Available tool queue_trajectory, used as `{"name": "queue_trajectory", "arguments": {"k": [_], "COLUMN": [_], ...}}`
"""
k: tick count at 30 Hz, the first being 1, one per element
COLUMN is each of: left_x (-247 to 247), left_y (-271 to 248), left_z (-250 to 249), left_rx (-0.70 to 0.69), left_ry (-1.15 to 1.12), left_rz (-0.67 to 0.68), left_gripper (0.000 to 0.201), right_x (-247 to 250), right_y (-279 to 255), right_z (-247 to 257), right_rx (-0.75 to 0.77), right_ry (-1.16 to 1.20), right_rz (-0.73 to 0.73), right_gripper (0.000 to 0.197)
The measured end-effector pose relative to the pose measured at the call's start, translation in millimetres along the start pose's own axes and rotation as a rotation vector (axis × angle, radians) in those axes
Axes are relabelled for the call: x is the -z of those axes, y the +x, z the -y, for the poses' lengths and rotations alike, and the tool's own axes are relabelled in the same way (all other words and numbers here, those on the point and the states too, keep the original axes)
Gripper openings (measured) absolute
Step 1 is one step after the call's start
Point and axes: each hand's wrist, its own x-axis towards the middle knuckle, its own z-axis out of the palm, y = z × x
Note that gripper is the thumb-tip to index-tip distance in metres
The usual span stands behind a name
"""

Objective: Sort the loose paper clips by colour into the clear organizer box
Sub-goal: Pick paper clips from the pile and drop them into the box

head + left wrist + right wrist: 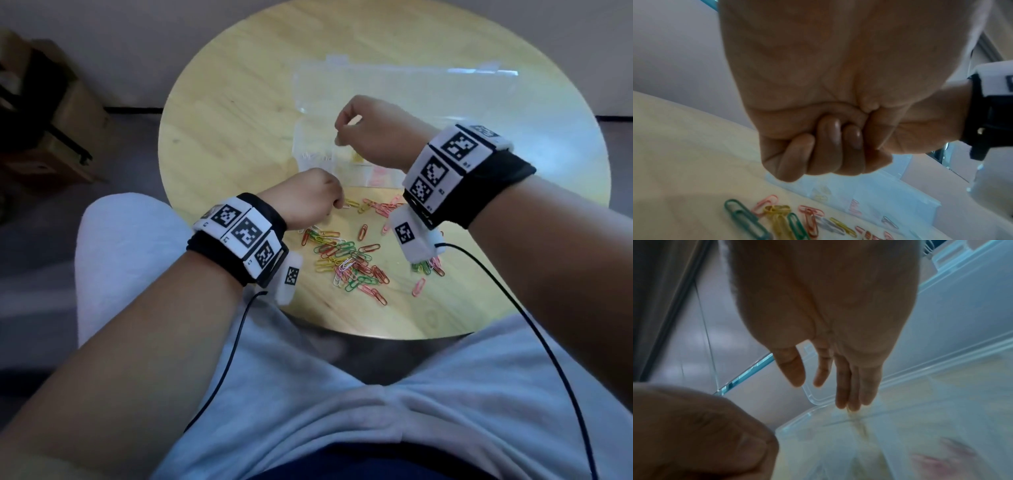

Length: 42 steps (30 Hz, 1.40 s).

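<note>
Loose paper clips (346, 260) in red, green, yellow, pink and white lie heaped on the round wooden table (239, 102) near its front edge. Behind them stands the clear organizer box (299, 144), its lid (411, 89) folded back. White, yellow and pink clips sit in separate front compartments. My right hand (356, 126) hovers over the box (920, 410), fingers (846, 391) straight and pointing down, thumb apart; a faint yellow blur shows below the fingertips. My left hand (315, 198) is down at the far edge of the pile (777, 217), its fingers (836, 138) curled into the palm. No clip shows in it.
A cardboard box (68, 120) stands on the floor to the left of the table. Black cables run from both wrist bands down over my lap in grey shorts (308, 394). A few stray clips (419, 286) lie to the right of the pile.
</note>
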Motion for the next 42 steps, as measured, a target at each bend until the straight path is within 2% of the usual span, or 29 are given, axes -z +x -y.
{"name": "queue_trajectory", "arguments": {"k": [2, 5, 8, 13, 18, 22, 25, 28, 33, 38, 42], "left_x": [3, 8, 10, 7, 16, 11, 10, 11, 3, -23, -36], "left_y": [1, 0, 1, 12, 42, 58, 56, 45, 9, -5, 7], "left_z": [2, 1, -3, -25, -50, -54, -51, -48, -39, -17, -5], "left_rx": [0.001, -0.026, -0.065, -0.114, -0.084, -0.024, -0.015, -0.055, -0.146, -0.088, -0.064], "left_ry": [0.013, 0.056, 0.067, 0.149, 0.324, 0.393, 0.398, 0.393, 0.349, 0.299, 0.332], "left_rz": [-0.009, -0.063, -0.105, -0.138, -0.212, -0.194, -0.172, -0.204, -0.267, -0.148, -0.058], "left_gripper": [0.034, 0.030, 0.028, 0.029, 0.030, 0.030, 0.038, 0.040, 0.030, 0.007, 0.012], "right_x": [1, 9, 17, 27, 30, 27, 25, 25, 17, -4, -16], "right_y": [-6, -27, -57, -97, -102, -102, -104, -105, -106, -107, -104], "right_z": [-7, -22, -43, -75, -89, -91, -92, -93, -85, -83, -83], "right_rx": [0.008, 0.059, 0.076, 0.015, -0.005, -0.009, -0.012, -0.021, -0.040, -0.084, -0.121], "right_ry": [0.025, 0.242, 0.358, 0.494, 0.538, 0.490, 0.420, 0.383, 0.304, -0.026, -0.222], "right_rz": [0.017, -0.109, -0.213, -0.155, -0.173, -0.120, -0.070, -0.017, 0.101, 0.280, 0.318], "right_gripper": [0.022, 0.021, 0.017, 0.015, 0.016, 0.013, 0.012, 0.010, 0.010, 0.012, 0.010]}}
